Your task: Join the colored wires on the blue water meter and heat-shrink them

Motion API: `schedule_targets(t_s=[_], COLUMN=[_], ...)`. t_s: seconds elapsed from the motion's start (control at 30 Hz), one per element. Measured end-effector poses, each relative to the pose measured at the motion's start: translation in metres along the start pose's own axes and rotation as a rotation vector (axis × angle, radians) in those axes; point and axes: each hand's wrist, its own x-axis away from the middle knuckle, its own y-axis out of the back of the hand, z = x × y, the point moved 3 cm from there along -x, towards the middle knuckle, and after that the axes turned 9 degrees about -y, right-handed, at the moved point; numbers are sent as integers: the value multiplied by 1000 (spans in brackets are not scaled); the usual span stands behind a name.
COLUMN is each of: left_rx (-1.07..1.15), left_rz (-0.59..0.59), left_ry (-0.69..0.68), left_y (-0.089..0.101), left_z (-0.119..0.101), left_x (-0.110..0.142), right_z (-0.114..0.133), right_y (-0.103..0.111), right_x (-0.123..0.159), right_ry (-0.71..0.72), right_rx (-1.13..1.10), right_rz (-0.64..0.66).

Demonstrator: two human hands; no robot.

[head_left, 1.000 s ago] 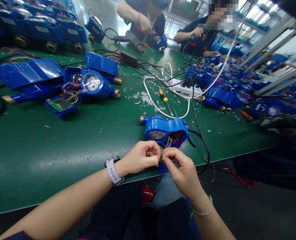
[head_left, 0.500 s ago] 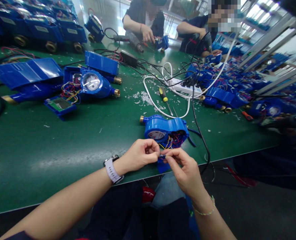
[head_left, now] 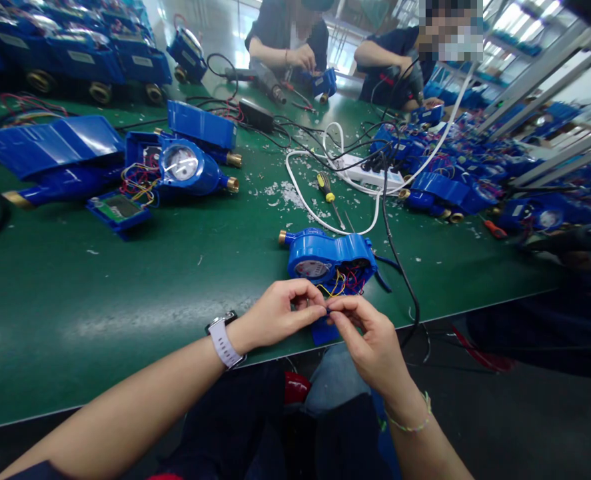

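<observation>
Water meter (head_left: 328,250) with a blue housing is positioned at the near edge of the green workbench (head_left: 125,280), right of centre, directly beyond the hands. Its brass fitting (head_left: 282,237) is directed left, its dial (head_left: 312,269) is turned toward the near side, and red and yellow wires (head_left: 342,283) are exposed in the compartment at its right end. A small dark part (head_left: 328,311) is gripped between the thumb and forefinger of the left hand (head_left: 288,313) and those of the right hand (head_left: 368,337); the fingertips of both hands almost meet, and the part is too covered to be identified. A blue cover (head_left: 324,332) is located beneath the fingertips, at the bench edge. A watch (head_left: 224,341) is worn on the left wrist and a braided bracelet (head_left: 415,421) on the right.

Beyond the meter, a yellow-and-black screwdriver (head_left: 327,188) is placed beside scattered white scraps (head_left: 289,193), with a white power strip (head_left: 374,177) to its right. At left, an opened meter (head_left: 188,167) is connected by wires to a circuit board (head_left: 119,205). At the far side, another meter (head_left: 324,83) is handled by a co-worker (head_left: 302,58).
</observation>
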Motion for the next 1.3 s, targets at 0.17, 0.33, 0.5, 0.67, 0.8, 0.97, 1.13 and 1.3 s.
schedule_targets(t_s=[0.17,0.33,0.5,0.67,0.8,0.97,1.13,1.3], left_rx=[75,211,291,219,137,202,297,320], left_rz=[4,13,20,44,54,115,166,179], left_ry=[24,52,63,61,-14,-31,-12,8], left_y=[0,0,1,-2,-3,-4,-6,-5], left_z=[4,7,9,6,4,6,8,8], left_x=[0,-4,-5,-1,-2,-4,-4,-5], right_z=[5,3,-2,0,2,1,2,4], right_y=[-2,-1,0,-1,-2,-3,-4,-3], right_x=[-3,-3,-3,-3,-3,-2,-4,-3], right_ry=[37,-10,-65,-55,-33,-41,-58,-59], right_rx=[6,9,-21,-11,0,19,34,50], right_rz=[-9,3,32,20,32,69,88,88])
